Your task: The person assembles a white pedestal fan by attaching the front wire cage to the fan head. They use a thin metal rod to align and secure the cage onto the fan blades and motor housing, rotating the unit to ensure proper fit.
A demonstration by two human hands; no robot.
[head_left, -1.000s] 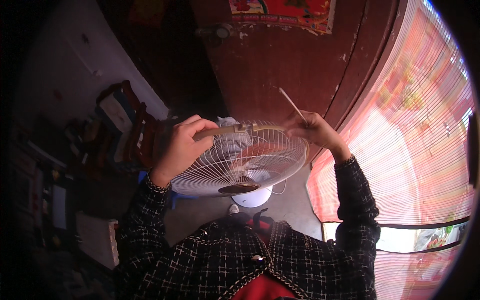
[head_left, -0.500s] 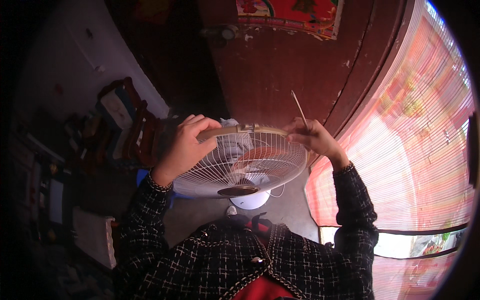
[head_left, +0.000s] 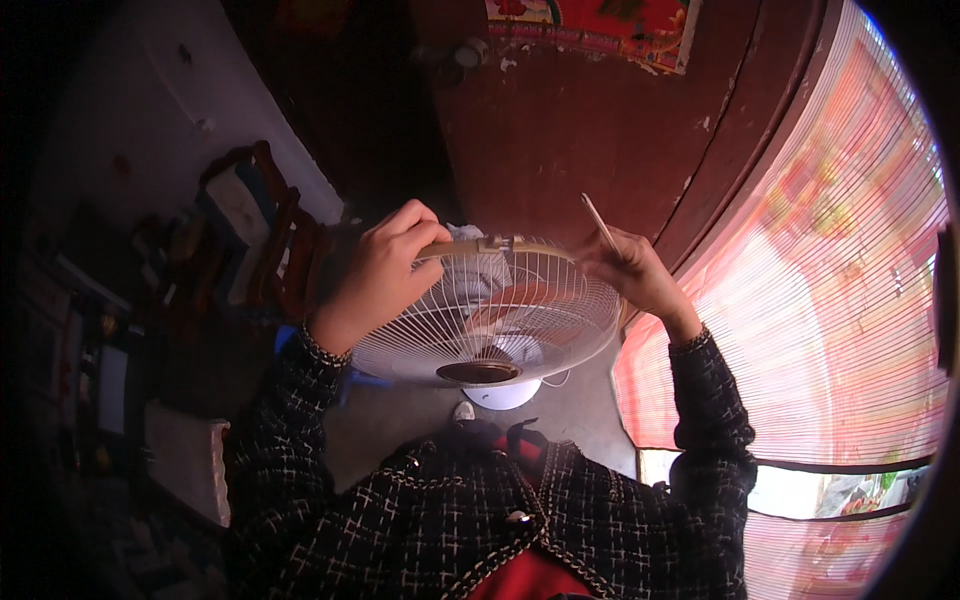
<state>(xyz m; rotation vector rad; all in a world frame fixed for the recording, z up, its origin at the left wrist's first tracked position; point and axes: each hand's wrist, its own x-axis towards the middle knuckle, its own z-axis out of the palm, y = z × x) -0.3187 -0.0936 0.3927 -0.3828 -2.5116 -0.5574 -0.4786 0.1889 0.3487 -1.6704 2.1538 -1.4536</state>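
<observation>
The left hand [head_left: 385, 265] now arches higher over the fan guard's rim [head_left: 462, 246] than before.

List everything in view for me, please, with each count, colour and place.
Fan: one, pale with dark hub, centre
Slim stick: one, pale, in right hand
Fan base: one, white, below hub
Door: one, dark red, ahead
Poster: one, mostly red, on door
Curtain: at least one, pink-striped, far right
Wall: one, greyish, upper left
Wooden seating: count unclear, brown, left
Object: one, blue, left of fan
Clutter: uncountable, dark, far left
Shoe: one, pale, on floor
Jacket: one, black, bottom
Left hand: one, black-sleeved, on fan
Right hand: one, black-sleeved, near fan
</observation>
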